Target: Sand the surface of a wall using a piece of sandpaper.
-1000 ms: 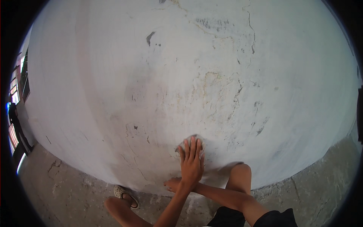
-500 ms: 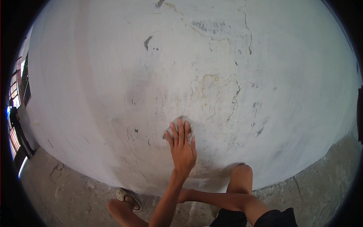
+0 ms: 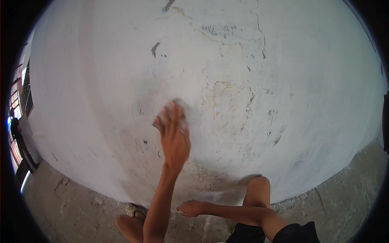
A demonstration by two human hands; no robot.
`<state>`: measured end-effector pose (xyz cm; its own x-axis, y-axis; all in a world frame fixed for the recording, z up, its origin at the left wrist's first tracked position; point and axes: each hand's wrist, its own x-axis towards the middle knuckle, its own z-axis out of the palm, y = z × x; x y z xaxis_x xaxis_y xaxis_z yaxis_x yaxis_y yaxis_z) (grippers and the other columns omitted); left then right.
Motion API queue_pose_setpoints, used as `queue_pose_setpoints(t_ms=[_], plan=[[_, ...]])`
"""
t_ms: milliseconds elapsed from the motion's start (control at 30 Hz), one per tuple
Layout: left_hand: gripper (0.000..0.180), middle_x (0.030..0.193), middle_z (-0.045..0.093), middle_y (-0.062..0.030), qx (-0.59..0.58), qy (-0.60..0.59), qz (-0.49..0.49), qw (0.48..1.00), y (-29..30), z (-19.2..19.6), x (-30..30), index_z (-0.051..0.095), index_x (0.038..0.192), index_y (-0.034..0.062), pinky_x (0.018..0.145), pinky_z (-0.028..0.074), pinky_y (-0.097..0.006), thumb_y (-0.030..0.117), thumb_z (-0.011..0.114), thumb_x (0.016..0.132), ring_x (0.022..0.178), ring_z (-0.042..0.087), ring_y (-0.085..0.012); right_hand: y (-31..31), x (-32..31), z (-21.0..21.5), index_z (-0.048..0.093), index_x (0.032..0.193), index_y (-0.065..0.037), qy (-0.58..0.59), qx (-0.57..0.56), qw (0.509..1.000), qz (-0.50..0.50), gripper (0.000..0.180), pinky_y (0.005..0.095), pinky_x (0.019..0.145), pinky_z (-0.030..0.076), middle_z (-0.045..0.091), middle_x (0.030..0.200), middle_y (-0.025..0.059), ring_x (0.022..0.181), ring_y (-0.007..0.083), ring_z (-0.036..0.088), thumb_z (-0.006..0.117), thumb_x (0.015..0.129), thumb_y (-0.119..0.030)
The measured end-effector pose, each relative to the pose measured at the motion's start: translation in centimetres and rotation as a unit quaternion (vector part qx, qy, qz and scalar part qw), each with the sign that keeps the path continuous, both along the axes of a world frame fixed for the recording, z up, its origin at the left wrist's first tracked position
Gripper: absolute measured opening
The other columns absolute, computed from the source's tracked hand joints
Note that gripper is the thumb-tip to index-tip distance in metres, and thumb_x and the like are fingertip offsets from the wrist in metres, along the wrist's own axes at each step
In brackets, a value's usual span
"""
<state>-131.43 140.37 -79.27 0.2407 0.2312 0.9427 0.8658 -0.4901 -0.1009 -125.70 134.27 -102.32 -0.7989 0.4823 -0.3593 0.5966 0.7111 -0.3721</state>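
My left hand (image 3: 175,146) lies against the white wall (image 3: 316,101), fingers spread over a grey piece of sandpaper (image 3: 181,106) and pressing it to the surface. Motion blurs the fingertips and the sheet, whose edges show past them. Low in front of the wall, my right hand (image 3: 189,208) hangs with its fingers loosely curled, and nothing shows in it. The right forearm rests across my bent right knee (image 3: 258,190). Around the left hand the wall carries grey scuffs, fine cracks and yellowish patches.
Rough grey concrete floor (image 3: 97,210) meets the wall's foot. A beige clog (image 3: 131,209) on my left foot stands close to the wall. At the far left another person (image 3: 20,137) in dark clothes stands near a barred, bright opening.
My left hand has moved up and to the left along the wall with the sandpaper. My right hand, partly covered by the left arm before, now shows fully.
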Motion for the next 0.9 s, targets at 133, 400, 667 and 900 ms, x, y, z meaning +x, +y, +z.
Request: queue_pose_setpoints(t_ms=[133, 400, 667, 900], plan=[[0.06, 0.167, 0.022, -0.017, -0.014, -0.162, -0.085, 0.983, -1.4, 2.3, 0.9, 0.03, 0.157, -0.0011, 0.124, 0.005, -0.056, 0.013, 0.05, 0.102, 0.156, 0.012, -0.0369, 0.0, 0.1, 0.0, 0.054, 0.129, -0.004, 0.03, 0.026, 0.999, 0.009, 0.035, 0.056, 0.094, 0.049, 0.065, 0.115, 0.0244, 0.111, 0.0435, 0.063, 0.053, 0.1, -0.025], [0.066, 0.166, 0.022, -0.019, -0.022, -0.032, -0.056, 0.998, -0.8, -0.7, 1.1, 0.031, 0.157, -0.0001, 0.123, 0.007, -0.061, 0.013, 0.059, 0.098, 0.155, 0.013, -0.0399, 0.0, 0.5, 0.4, 0.054, 0.127, -0.002, 0.022, 0.037, 0.999, 0.016, 0.035, 0.0559, 0.092, 0.05, 0.064, 0.113, 0.0254, 0.107, 0.0441, 0.064, 0.053, 0.1, -0.025], [0.051, 0.167, 0.023, -0.0125, -0.013, -0.012, -0.103, 0.994, -2.3, 9.3, -0.2, 0.033, 0.157, 0.0033, 0.124, 0.009, -0.058, 0.014, 0.042, 0.108, 0.155, 0.014, -0.0362, 0.1, 0.1, 0.0, 0.055, 0.126, -0.002, 0.014, 0.029, 0.999, 0.021, 0.033, 0.0543, 0.091, 0.051, 0.065, 0.111, 0.024, 0.106, 0.0425, 0.065, 0.055, 0.101, -0.023], [0.054, 0.167, 0.02, -0.0172, -0.033, -0.037, -0.085, 0.995, -1.7, 2.0, 1.0, 0.03, 0.158, 0.0029, 0.124, 0.007, -0.059, 0.014, 0.042, 0.107, 0.155, 0.012, -0.0399, 0.3, 0.4, 0.1, 0.053, 0.129, -0.003, -0.003, 0.025, 1.0, 0.013, 0.034, 0.0541, 0.092, 0.05, 0.064, 0.113, 0.0241, 0.107, 0.0419, 0.064, 0.053, 0.102, -0.024]])
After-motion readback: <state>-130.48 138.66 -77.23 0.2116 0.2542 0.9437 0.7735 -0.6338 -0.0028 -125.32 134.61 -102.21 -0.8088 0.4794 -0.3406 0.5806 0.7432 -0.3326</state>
